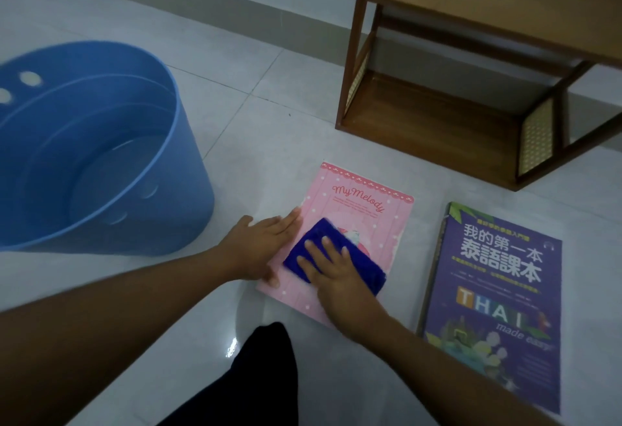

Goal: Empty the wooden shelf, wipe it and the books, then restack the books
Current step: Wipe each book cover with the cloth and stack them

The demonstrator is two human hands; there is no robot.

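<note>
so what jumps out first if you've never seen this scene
Mid-frame, the right hand presses a blue cloth onto a pink book on the floor, the left hand steadying its edge. A big blue bucket fills the left; a purple book lies right, below the empty wooden shelf.

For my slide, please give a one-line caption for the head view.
Right hand wipes the pink book with a blue cloth; left hand steadies it on the floor.

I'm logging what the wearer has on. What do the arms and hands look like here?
Both forearms are bare to the frame's edge: no sleeves, gloves, watch or bracelets show. The left hand and right hand carry no visible rings, and the nails look short and unpainted. A dark trouser leg shows below them.
</note>
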